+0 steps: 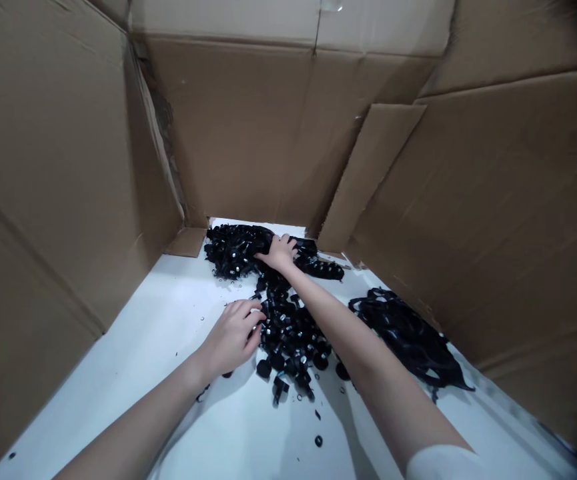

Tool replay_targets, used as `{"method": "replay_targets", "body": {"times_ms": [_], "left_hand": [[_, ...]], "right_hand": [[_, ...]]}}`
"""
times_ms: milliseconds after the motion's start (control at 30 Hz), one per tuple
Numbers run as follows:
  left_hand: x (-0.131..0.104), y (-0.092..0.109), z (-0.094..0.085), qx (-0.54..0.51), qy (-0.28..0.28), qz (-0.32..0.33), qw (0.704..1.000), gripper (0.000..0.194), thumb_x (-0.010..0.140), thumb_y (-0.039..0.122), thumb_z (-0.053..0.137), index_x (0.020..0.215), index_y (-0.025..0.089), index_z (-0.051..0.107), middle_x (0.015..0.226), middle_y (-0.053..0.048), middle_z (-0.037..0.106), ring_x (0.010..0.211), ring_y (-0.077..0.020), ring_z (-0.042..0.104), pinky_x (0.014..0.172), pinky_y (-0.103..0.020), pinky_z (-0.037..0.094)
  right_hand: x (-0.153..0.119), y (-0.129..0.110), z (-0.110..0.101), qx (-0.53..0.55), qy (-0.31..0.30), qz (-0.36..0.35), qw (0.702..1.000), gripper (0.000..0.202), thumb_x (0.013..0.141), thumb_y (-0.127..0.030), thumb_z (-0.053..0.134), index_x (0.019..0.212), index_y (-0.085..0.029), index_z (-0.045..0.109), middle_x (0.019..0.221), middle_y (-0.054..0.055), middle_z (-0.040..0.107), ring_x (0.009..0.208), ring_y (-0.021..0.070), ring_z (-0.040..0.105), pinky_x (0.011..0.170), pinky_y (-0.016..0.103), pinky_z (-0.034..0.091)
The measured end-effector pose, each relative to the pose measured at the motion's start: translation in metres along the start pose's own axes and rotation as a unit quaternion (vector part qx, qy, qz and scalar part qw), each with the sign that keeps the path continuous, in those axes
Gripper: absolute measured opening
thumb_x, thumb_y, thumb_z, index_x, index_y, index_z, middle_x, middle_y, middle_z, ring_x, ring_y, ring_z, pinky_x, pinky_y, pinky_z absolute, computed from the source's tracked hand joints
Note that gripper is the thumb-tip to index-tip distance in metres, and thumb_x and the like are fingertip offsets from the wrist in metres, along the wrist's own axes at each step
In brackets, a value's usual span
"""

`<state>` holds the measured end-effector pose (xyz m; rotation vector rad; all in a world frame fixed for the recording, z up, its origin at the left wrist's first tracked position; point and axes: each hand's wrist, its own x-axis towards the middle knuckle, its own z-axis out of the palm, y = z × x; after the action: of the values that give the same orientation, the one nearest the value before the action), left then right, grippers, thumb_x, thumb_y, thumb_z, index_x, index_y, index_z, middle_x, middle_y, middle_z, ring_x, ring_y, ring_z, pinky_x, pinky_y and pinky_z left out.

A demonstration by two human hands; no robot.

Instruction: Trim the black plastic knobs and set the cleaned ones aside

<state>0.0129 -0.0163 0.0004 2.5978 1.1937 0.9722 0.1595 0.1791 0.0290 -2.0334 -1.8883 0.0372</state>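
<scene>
- Hands first: left hand (235, 330) is loosely curled with the thumb apart from the fingers, nothing gripped that I can see, right at the left side of the loose black parts (293, 337) mid-desk (168, 313).
- Right hand (281, 253) is reaching over, fingers spread on the black heap (235, 250) by the desk's far edge. Can't tell if it's grabbing anything.
- The right forearm kinda blocks the right side of those parts.
- Tangled black strips (408, 337) sit along the right edge.
- Cardboard walls (248, 127) box in the far, left and right edges, plus a cardboard strip (368, 177) slants near the far right corner and a small cardboard flap (187, 242) pokes in at the far left corner.
- Stray black ring (319, 441) toward the near side.
</scene>
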Motion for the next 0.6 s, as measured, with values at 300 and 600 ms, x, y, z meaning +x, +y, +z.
{"method": "replay_targets", "body": {"times_ms": [300,600], "left_hand": [[-0.001,-0.018,0.0,0.009,0.036,-0.04,0.999,0.019,0.087,0.018,0.045,0.096,0.02,0.061,0.103,-0.007,0.064,0.099,-0.0221,0.057,0.086,-0.039,0.047],[0.002,-0.025,-0.007,0.046,0.145,-0.202,0.967,0.025,0.091,0.027,0.037,0.097,0.02,0.06,0.105,-0.01,0.064,0.106,-0.031,0.052,0.092,-0.052,0.038]], "right_hand": [[0.005,-0.006,-0.032,-0.045,-0.079,-0.001,0.996,0.079,0.073,-0.054,0.063,0.136,-0.019,0.032,0.149,0.019,0.02,0.137,0.0456,0.013,0.102,0.063,0.023],[-0.083,0.005,-0.025,-0.068,-0.199,-0.056,0.976,0.062,0.087,-0.057,0.045,0.142,-0.03,0.033,0.154,0.015,0.021,0.139,0.0464,0.013,0.104,0.067,0.016]]}}
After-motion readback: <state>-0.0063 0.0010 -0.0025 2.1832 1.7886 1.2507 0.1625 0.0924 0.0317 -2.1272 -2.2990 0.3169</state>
